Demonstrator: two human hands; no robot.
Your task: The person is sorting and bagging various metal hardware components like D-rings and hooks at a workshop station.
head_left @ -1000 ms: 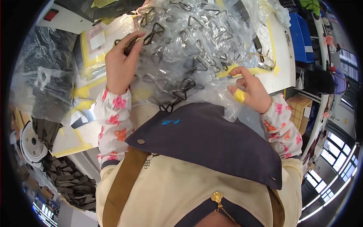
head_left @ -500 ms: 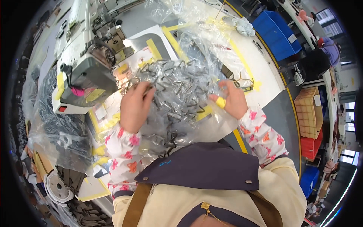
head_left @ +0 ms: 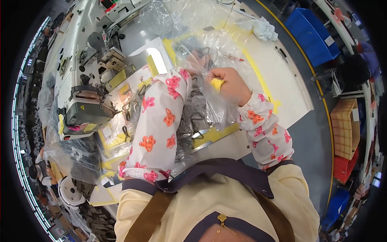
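Observation:
A clear plastic bag [head_left: 215,107] lies across the worktable, with several dark bent-wire metal loops [head_left: 196,130] in and around it. My right hand [head_left: 230,84], yellow tape round a finger, is closed on the bag's gathered plastic. Just left of it, my left hand [head_left: 196,62] reaches forward into or behind the hazy plastic. A metal loop shows by its fingertips, but whether the fingers grip it is blurred. My left sleeve [head_left: 161,125] hides part of the pile.
On the left stands a sewing machine [head_left: 86,107] with a grey head. Yellow tape strips [head_left: 258,66] mark the white tabletop. A crumpled pale cloth [head_left: 264,29] lies at the far right edge. Beyond the table are a blue bin [head_left: 310,36] and a checked box [head_left: 344,129].
My left hand has moved forward and right, from beside the pile into the plastic. My right hand has come inward and closed on the bag, which is now pulled up.

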